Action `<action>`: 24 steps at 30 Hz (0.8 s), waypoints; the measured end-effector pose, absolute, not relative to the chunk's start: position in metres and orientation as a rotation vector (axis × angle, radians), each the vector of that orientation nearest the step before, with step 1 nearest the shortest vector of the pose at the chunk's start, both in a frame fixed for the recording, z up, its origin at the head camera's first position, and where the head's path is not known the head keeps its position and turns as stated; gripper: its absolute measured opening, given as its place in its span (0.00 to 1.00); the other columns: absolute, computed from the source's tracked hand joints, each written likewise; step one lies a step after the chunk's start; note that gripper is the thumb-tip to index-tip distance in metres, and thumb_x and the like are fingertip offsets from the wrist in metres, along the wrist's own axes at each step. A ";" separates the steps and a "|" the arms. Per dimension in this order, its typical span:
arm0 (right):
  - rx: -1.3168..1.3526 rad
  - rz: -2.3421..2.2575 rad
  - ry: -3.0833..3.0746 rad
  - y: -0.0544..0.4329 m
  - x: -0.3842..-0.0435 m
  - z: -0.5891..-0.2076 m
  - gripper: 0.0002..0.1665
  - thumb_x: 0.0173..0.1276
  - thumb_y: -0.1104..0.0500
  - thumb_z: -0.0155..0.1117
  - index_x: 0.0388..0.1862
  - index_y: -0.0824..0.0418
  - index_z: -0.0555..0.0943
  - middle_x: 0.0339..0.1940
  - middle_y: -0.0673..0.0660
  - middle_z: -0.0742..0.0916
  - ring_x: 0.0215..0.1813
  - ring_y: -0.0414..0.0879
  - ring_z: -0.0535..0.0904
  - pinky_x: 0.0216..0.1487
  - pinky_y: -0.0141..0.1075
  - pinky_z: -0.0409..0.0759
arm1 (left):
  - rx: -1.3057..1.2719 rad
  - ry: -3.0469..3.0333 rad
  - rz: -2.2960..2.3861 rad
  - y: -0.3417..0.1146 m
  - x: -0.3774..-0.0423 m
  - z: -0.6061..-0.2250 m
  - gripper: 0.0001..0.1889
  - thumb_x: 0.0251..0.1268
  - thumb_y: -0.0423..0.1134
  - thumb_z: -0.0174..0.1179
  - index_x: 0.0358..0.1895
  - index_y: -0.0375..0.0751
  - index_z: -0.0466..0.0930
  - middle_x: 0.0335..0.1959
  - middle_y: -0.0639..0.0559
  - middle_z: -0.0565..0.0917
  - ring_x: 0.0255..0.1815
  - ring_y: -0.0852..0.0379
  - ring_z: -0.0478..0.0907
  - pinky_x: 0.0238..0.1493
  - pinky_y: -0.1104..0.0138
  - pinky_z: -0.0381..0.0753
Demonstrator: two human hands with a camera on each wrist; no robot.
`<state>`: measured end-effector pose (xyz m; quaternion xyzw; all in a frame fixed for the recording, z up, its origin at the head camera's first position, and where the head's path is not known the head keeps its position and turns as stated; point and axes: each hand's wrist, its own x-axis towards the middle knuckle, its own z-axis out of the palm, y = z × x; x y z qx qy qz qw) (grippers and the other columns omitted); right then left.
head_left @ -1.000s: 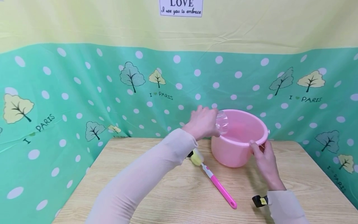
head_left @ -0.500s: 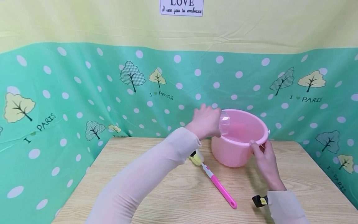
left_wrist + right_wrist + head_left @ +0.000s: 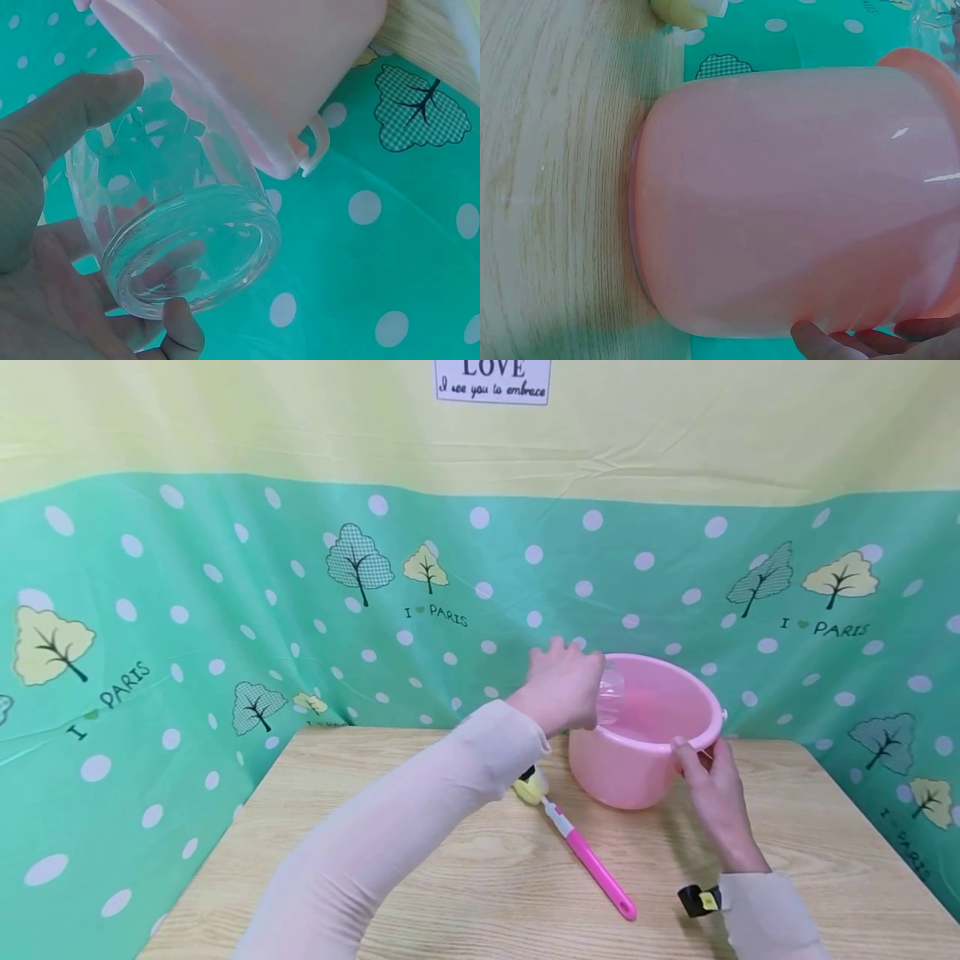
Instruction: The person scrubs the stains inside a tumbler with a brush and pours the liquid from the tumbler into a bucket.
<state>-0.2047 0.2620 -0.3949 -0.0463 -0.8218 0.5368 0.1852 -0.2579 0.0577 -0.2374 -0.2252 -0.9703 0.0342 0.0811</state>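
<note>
My left hand grips a clear glass and holds it tipped over the left rim of a pink bucket. In the left wrist view, the thumb lies along one side of the glass and the fingers pass around the other, while the thick base faces the camera. My right hand pinches the bucket's rim at the front right, its thumb on top and fingers beneath. The bucket stands upright on the table. Its inner bottom is hidden, and I cannot tell whether any liquid is inside.
A bottle brush with a pink handle and yellowish sponge head lies left of the bucket on the wooden table. Behind hangs a green and yellow printed cloth. Under the left sleeve, part of the brush head is hidden.
My left hand has shifted a little to the right with the glass, further over the bucket. The right hand and the bucket hold their place; the head view has turned very slightly.
</note>
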 end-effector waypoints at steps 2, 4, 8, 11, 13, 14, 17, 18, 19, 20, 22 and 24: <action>-0.128 1.513 -2.315 0.262 -0.204 -0.395 0.42 0.73 0.40 0.47 0.77 0.57 0.47 0.70 0.61 0.65 0.65 0.56 0.65 0.53 0.25 0.75 | -0.675 -2.894 0.112 0.058 -0.258 -0.237 0.34 0.44 0.53 0.72 0.59 0.55 0.72 0.47 0.54 0.75 0.53 0.52 0.65 0.52 0.54 0.71; -0.125 1.515 -2.308 0.262 -0.205 -0.395 0.42 0.74 0.40 0.47 0.76 0.58 0.48 0.70 0.62 0.65 0.65 0.56 0.65 0.53 0.24 0.75 | -0.676 -2.887 0.118 0.058 -0.258 -0.237 0.33 0.44 0.53 0.72 0.58 0.54 0.73 0.46 0.54 0.75 0.52 0.52 0.65 0.51 0.54 0.71; -0.124 1.510 -2.296 0.262 -0.207 -0.396 0.41 0.74 0.41 0.47 0.76 0.60 0.49 0.69 0.62 0.66 0.65 0.56 0.66 0.51 0.22 0.74 | -0.683 -2.875 0.118 0.058 -0.258 -0.238 0.33 0.43 0.52 0.72 0.57 0.54 0.73 0.45 0.54 0.74 0.51 0.52 0.65 0.49 0.55 0.71; -0.128 1.509 -2.295 0.262 -0.207 -0.396 0.41 0.74 0.41 0.47 0.76 0.60 0.50 0.69 0.62 0.66 0.64 0.55 0.66 0.51 0.22 0.74 | -0.687 -2.875 0.112 0.057 -0.258 -0.238 0.33 0.44 0.52 0.72 0.58 0.53 0.72 0.46 0.54 0.74 0.51 0.52 0.65 0.49 0.55 0.72; -0.127 1.514 -2.294 0.262 -0.207 -0.396 0.41 0.74 0.42 0.47 0.75 0.61 0.50 0.69 0.62 0.66 0.64 0.55 0.66 0.50 0.22 0.74 | -0.687 -2.880 0.102 0.056 -0.258 -0.239 0.34 0.44 0.52 0.72 0.59 0.53 0.71 0.46 0.55 0.74 0.51 0.51 0.65 0.49 0.55 0.72; -0.128 1.517 -2.295 0.262 -0.207 -0.396 0.41 0.74 0.42 0.47 0.75 0.61 0.50 0.69 0.62 0.66 0.64 0.55 0.66 0.50 0.21 0.74 | -0.687 -2.883 0.095 0.056 -0.258 -0.239 0.35 0.43 0.52 0.72 0.59 0.53 0.71 0.47 0.55 0.74 0.52 0.51 0.65 0.49 0.55 0.72; -0.130 1.521 -2.295 0.263 -0.206 -0.395 0.41 0.74 0.42 0.47 0.76 0.61 0.49 0.69 0.63 0.66 0.64 0.55 0.66 0.51 0.22 0.74 | -0.689 -2.887 0.063 0.053 -0.258 -0.240 0.38 0.42 0.53 0.73 0.61 0.53 0.69 0.49 0.54 0.74 0.53 0.51 0.65 0.49 0.54 0.72; -0.131 1.522 -2.294 0.263 -0.206 -0.395 0.41 0.74 0.42 0.48 0.76 0.61 0.49 0.69 0.63 0.66 0.64 0.55 0.66 0.51 0.22 0.74 | -0.691 -2.888 0.047 0.052 -0.259 -0.241 0.39 0.41 0.53 0.74 0.61 0.52 0.68 0.49 0.54 0.74 0.53 0.51 0.65 0.48 0.54 0.72; -0.132 1.522 -2.294 0.263 -0.206 -0.394 0.41 0.74 0.42 0.48 0.76 0.61 0.49 0.69 0.63 0.66 0.64 0.55 0.66 0.52 0.23 0.74 | -0.693 -2.888 0.032 0.051 -0.259 -0.241 0.40 0.41 0.54 0.74 0.61 0.52 0.67 0.49 0.54 0.74 0.53 0.51 0.65 0.48 0.55 0.73; -0.134 1.522 -2.295 0.263 -0.206 -0.394 0.41 0.74 0.42 0.48 0.76 0.61 0.49 0.69 0.63 0.66 0.64 0.55 0.66 0.52 0.23 0.74 | -0.697 -2.885 0.010 0.049 -0.259 -0.242 0.41 0.40 0.54 0.75 0.62 0.52 0.67 0.50 0.54 0.74 0.53 0.51 0.65 0.47 0.54 0.72; -0.133 1.520 -2.295 0.263 -0.206 -0.395 0.41 0.74 0.42 0.48 0.76 0.60 0.49 0.69 0.62 0.66 0.64 0.55 0.66 0.52 0.24 0.75 | -0.704 -2.881 -0.037 0.046 -0.260 -0.244 0.42 0.39 0.53 0.75 0.62 0.52 0.66 0.50 0.54 0.74 0.52 0.51 0.65 0.47 0.55 0.72; -0.132 1.517 -2.299 0.263 -0.206 -0.396 0.41 0.74 0.42 0.47 0.76 0.60 0.49 0.69 0.62 0.66 0.65 0.55 0.66 0.52 0.24 0.75 | -0.709 -2.881 -0.082 0.042 -0.260 -0.246 0.43 0.38 0.53 0.76 0.62 0.52 0.64 0.50 0.53 0.73 0.52 0.51 0.64 0.46 0.55 0.72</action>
